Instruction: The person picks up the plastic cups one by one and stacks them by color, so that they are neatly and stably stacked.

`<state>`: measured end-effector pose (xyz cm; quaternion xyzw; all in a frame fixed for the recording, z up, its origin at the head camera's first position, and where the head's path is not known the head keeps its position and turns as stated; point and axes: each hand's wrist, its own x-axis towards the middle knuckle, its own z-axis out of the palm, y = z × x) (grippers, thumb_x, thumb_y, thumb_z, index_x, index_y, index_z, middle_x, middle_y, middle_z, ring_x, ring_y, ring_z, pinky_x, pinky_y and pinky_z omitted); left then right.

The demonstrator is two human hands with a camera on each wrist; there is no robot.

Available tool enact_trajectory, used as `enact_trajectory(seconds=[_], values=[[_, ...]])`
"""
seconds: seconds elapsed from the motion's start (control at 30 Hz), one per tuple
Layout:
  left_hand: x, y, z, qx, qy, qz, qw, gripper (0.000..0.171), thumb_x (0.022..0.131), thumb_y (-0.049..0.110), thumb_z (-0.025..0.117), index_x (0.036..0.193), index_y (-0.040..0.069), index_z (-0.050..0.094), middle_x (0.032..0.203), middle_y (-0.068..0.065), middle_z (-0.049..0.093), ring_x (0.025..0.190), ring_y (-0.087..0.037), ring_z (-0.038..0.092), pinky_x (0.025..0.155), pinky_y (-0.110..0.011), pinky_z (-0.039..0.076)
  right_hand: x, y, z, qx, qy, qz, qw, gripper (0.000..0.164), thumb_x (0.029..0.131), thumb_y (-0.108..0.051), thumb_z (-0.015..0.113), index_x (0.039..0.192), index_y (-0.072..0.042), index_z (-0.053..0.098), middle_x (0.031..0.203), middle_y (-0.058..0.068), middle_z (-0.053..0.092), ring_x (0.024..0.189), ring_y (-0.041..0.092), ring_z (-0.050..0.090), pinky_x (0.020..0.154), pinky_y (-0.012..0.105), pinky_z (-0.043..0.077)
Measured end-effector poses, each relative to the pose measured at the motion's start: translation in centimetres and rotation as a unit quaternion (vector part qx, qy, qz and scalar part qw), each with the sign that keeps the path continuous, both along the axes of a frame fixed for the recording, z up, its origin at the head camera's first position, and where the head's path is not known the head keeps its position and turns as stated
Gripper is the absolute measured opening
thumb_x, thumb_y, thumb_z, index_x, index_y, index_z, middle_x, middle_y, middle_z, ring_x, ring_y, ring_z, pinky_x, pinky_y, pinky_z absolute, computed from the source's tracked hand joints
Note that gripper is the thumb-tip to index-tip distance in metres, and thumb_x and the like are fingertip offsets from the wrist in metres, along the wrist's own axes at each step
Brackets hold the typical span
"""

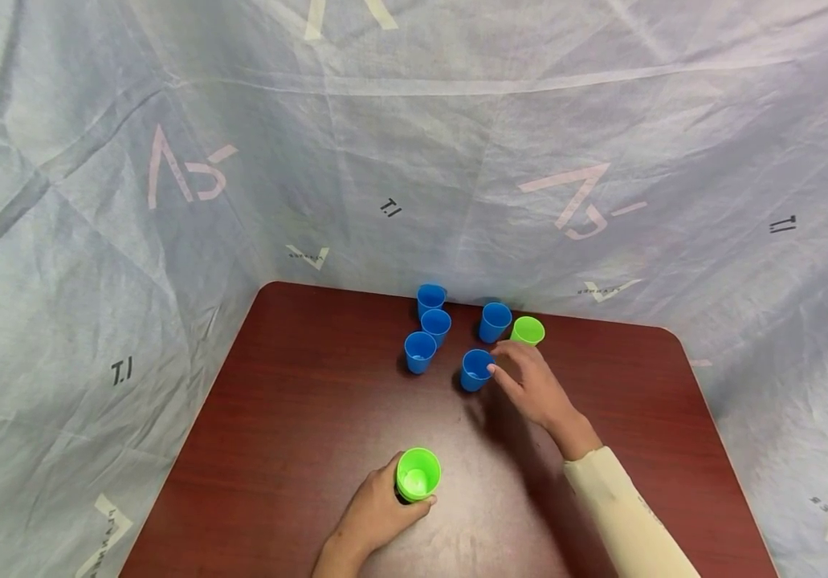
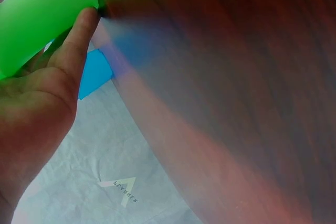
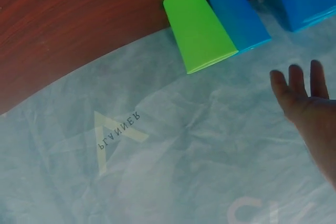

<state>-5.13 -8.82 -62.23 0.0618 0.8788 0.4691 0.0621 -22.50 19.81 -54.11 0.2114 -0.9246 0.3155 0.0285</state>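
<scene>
Near the front of the table, my left hand (image 1: pixel 373 510) grips a green cup (image 1: pixel 419 464), its mouth facing up. A second green rim seems to show just under the first; how many cups are nested I cannot tell. The left wrist view has fingers along the side of this green cup (image 2: pixel 44 22). My right hand (image 1: pixel 529 391) is beside the nearest blue cup (image 1: pixel 475 376) on the right, thumb tip at its rim; contact is unclear. Its fingers (image 3: pixel 296 82) are spread and apart in the right wrist view, holding nothing.
Three blue cups (image 1: pixel 419 357) stand in a close line left of the right hand. Behind that hand, another blue cup (image 1: pixel 495 325) stands beside a green cup (image 1: pixel 528 329). Grey printed cloth (image 1: pixel 414 177) hangs around the brown table (image 1: pixel 276 417).
</scene>
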Motion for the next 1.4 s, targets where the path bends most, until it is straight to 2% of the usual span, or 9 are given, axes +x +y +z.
enact_trajectory(seconds=[0.13, 0.37, 0.53, 0.73, 0.97, 1.2, 1.4], values=[[-0.1, -0.1, 0.0, -0.002, 0.002, -0.002, 1.0000, 0.057, 0.080, 0.042, 0.090, 0.129, 0.026, 0.064, 0.108, 0.010, 0.077, 0.099, -0.005, 0.071, 0.086, -0.035, 0.059, -0.7, 0.4, -0.3, 0.001, 0.015, -0.003, 1.000, 0.042, 0.107, -0.031, 0.064, 0.137, -0.003, 0.063, 0.154, 0.022, 0.052, 0.146, 0.041, 0.044, 0.118, 0.065, 0.039], [-0.1, -0.1, 0.0, 0.001, -0.002, -0.005, 1.0000, 0.058, 0.078, 0.038, 0.090, 0.129, 0.028, 0.064, 0.109, 0.009, 0.078, 0.099, -0.006, 0.071, 0.086, -0.035, 0.059, -2.2, 1.2, -1.4, 0.030, 0.030, -0.020, 0.999, 0.043, 0.106, -0.025, 0.064, 0.141, 0.001, 0.062, 0.159, 0.026, 0.045, 0.151, 0.046, 0.037, 0.117, 0.068, 0.040], [0.0, -0.1, -0.1, -0.004, -0.004, -0.003, 1.0000, 0.060, 0.078, 0.038, 0.091, 0.130, 0.028, 0.064, 0.109, 0.009, 0.078, 0.100, -0.007, 0.072, 0.086, -0.036, 0.059, -3.3, 2.0, -2.2, 0.066, 0.051, -0.041, 0.996, 0.044, 0.104, -0.022, 0.065, 0.142, 0.001, 0.062, 0.163, 0.029, 0.038, 0.155, 0.051, 0.030, 0.121, 0.071, 0.032], [0.0, -0.1, -0.2, -0.009, -0.006, -0.002, 0.9999, 0.062, 0.078, 0.038, 0.091, 0.132, 0.027, 0.063, 0.111, 0.008, 0.078, 0.101, -0.008, 0.072, 0.087, -0.037, 0.059, -4.6, 2.8, -2.8, 0.086, 0.052, -0.058, 0.993, 0.050, 0.103, -0.020, 0.066, 0.148, -0.001, 0.056, 0.167, 0.030, 0.032, 0.157, 0.053, 0.023, 0.124, 0.072, 0.025], [0.0, -0.1, 0.0, -0.005, -0.018, -0.001, 0.9998, 0.064, 0.079, 0.039, 0.090, 0.135, 0.025, 0.062, 0.113, 0.006, 0.077, 0.103, -0.009, 0.072, 0.087, -0.037, 0.059, -6.0, 3.0, -2.8, 0.103, 0.033, -0.063, 0.992, 0.056, 0.101, -0.018, 0.068, 0.152, -0.002, 0.052, 0.168, 0.031, 0.028, 0.157, 0.054, 0.022, 0.124, 0.073, 0.025], [0.0, 0.0, 0.1, -0.006, -0.010, 0.002, 0.9999, 0.064, 0.079, 0.037, 0.090, 0.135, 0.024, 0.062, 0.113, 0.005, 0.078, 0.103, -0.009, 0.072, 0.088, -0.038, 0.059, -7.3, 3.1, -2.8, 0.111, 0.005, -0.077, 0.991, 0.084, 0.097, -0.017, 0.075, 0.166, -0.007, 0.028, 0.171, 0.031, 0.020, 0.159, 0.052, 0.016, 0.123, 0.073, 0.026], [0.2, 0.1, -0.2, -0.015, -0.012, 0.004, 0.9998, 0.065, 0.079, 0.038, 0.090, 0.136, 0.024, 0.062, 0.113, 0.005, 0.078, 0.103, -0.011, 0.072, 0.087, -0.039, 0.059, -7.7, 3.7, -3.5, 0.117, -0.031, -0.084, 0.989, 0.090, 0.097, -0.018, 0.075, 0.168, -0.009, 0.021, 0.173, 0.031, 0.012, 0.160, 0.054, 0.010, 0.124, 0.074, 0.021]])
